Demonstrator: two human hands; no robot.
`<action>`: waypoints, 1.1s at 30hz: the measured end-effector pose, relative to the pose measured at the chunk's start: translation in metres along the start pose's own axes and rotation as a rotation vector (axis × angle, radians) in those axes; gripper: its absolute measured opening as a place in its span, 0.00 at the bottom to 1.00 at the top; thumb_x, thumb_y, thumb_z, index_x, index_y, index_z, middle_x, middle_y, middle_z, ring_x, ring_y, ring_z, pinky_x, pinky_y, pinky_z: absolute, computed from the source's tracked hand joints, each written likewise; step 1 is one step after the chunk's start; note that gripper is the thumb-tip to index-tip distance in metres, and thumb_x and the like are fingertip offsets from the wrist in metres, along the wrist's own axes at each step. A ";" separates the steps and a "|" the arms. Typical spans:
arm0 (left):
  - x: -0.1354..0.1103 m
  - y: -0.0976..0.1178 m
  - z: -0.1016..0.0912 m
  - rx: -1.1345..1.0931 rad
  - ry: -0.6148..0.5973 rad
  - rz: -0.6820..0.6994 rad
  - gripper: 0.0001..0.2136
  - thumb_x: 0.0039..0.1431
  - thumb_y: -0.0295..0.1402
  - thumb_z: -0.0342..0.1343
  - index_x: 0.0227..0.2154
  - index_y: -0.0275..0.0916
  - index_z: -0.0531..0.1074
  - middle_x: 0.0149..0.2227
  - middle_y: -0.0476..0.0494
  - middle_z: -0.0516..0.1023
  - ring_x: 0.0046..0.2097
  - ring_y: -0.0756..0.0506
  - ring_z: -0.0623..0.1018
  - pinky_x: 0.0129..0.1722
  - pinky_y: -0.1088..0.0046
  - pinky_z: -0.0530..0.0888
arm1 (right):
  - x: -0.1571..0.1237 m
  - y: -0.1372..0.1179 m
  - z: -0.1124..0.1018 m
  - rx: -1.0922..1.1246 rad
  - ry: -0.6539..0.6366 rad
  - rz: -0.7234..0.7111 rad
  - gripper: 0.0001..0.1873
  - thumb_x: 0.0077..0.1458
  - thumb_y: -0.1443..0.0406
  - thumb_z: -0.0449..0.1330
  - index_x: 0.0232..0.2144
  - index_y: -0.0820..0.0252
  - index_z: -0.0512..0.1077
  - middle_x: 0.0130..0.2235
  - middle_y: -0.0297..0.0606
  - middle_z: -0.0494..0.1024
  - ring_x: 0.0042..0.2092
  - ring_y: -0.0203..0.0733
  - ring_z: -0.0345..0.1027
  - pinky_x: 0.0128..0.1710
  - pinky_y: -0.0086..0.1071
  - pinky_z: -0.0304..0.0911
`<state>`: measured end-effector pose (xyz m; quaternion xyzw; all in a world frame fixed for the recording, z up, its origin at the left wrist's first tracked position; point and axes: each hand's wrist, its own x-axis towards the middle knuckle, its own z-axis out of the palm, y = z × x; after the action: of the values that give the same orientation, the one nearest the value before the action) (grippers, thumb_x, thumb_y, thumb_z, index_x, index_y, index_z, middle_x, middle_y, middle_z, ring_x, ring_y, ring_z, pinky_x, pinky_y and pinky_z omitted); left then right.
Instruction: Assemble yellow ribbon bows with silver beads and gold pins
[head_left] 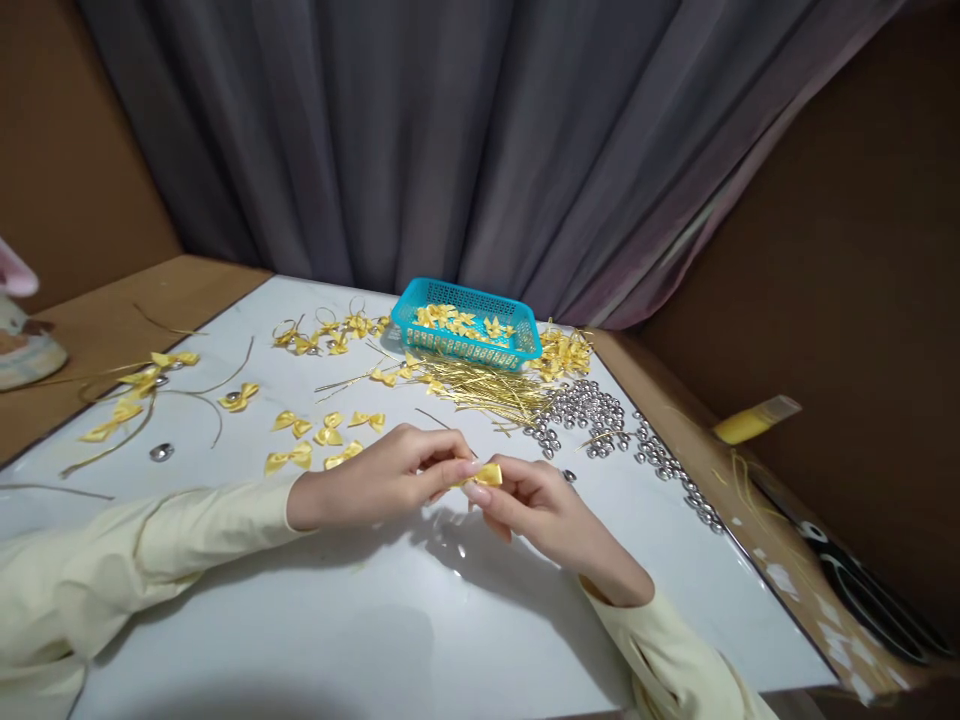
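The left hand (pixel 405 472) and the right hand (pixel 544 510) together pinch a yellow satin ribbon (pixel 490 475) above the white desk (pixel 337 630). Beyond, golden ties (pixel 484 388) lie before a turquoise basket (pixel 533 343), beside many silvery beads (pixel 589 405).

A board (pixel 337 630) lies on a table (pixel 225 268). Near the board's far edge, before a curtain (pixel 420 130), stands a basket (pixel 530 338) with bows (pixel 446 318) inside; more bows heap at its right. Wires (pixel 480 388) lie in front, metal beads (pixel 592 415) right of them, trailing along the right edge. Scissors (pixel 862 590) lie beyond that edge, on the table.
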<state>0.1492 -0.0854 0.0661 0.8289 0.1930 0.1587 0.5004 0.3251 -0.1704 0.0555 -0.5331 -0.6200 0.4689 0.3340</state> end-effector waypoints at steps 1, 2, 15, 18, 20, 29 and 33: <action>0.000 0.000 0.000 -0.006 -0.005 -0.001 0.11 0.62 0.36 0.47 0.27 0.36 0.66 0.20 0.56 0.62 0.23 0.55 0.62 0.23 0.80 0.59 | 0.000 -0.001 0.000 0.003 -0.015 0.000 0.19 0.57 0.53 0.55 0.23 0.62 0.63 0.18 0.27 0.63 0.20 0.28 0.52 0.21 0.25 0.49; 0.000 0.000 0.000 -0.017 -0.014 -0.004 0.11 0.62 0.36 0.48 0.27 0.36 0.67 0.20 0.56 0.62 0.23 0.55 0.62 0.23 0.80 0.59 | -0.001 -0.002 0.001 0.007 -0.026 -0.004 0.19 0.57 0.54 0.54 0.23 0.62 0.63 0.18 0.27 0.62 0.20 0.28 0.52 0.21 0.25 0.49; 0.003 -0.011 0.003 -0.219 0.187 -0.176 0.17 0.63 0.45 0.46 0.44 0.39 0.70 0.44 0.43 0.75 0.45 0.45 0.75 0.40 0.73 0.72 | 0.006 0.023 0.005 -0.754 0.426 -0.447 0.16 0.62 0.66 0.47 0.21 0.58 0.55 0.17 0.25 0.56 0.17 0.29 0.44 0.19 0.26 0.42; -0.002 -0.009 0.010 -0.214 0.160 -0.206 0.21 0.60 0.47 0.49 0.51 0.41 0.68 0.57 0.43 0.68 0.57 0.41 0.67 0.53 0.70 0.67 | 0.009 0.028 0.009 -0.970 0.484 -0.499 0.15 0.63 0.66 0.45 0.23 0.59 0.59 0.16 0.27 0.60 0.17 0.31 0.47 0.18 0.27 0.41; -0.005 -0.009 0.013 -0.250 0.112 -0.229 0.25 0.57 0.47 0.52 0.54 0.41 0.66 0.60 0.44 0.65 0.60 0.41 0.64 0.56 0.69 0.64 | 0.009 0.028 0.014 -0.998 0.436 -0.507 0.13 0.63 0.64 0.45 0.26 0.60 0.61 0.17 0.29 0.63 0.17 0.32 0.51 0.18 0.27 0.42; -0.001 -0.011 0.008 -0.470 0.130 -0.262 0.20 0.56 0.36 0.55 0.52 0.37 0.67 0.50 0.40 0.75 0.52 0.41 0.72 0.48 0.70 0.68 | 0.005 0.023 0.016 -0.580 0.368 -0.253 0.12 0.58 0.57 0.54 0.38 0.61 0.62 0.19 0.24 0.61 0.18 0.31 0.54 0.20 0.24 0.48; -0.001 -0.008 0.004 -0.391 0.021 -0.338 0.26 0.57 0.36 0.54 0.57 0.37 0.59 0.39 0.42 0.79 0.40 0.44 0.76 0.36 0.72 0.68 | 0.005 0.012 0.007 -0.297 0.325 -0.124 0.14 0.61 0.55 0.47 0.33 0.59 0.60 0.19 0.26 0.63 0.20 0.31 0.55 0.21 0.24 0.50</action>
<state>0.1493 -0.0854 0.0571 0.6708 0.2995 0.1159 0.6685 0.3213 -0.1669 0.0416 -0.6060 -0.6518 0.2589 0.3753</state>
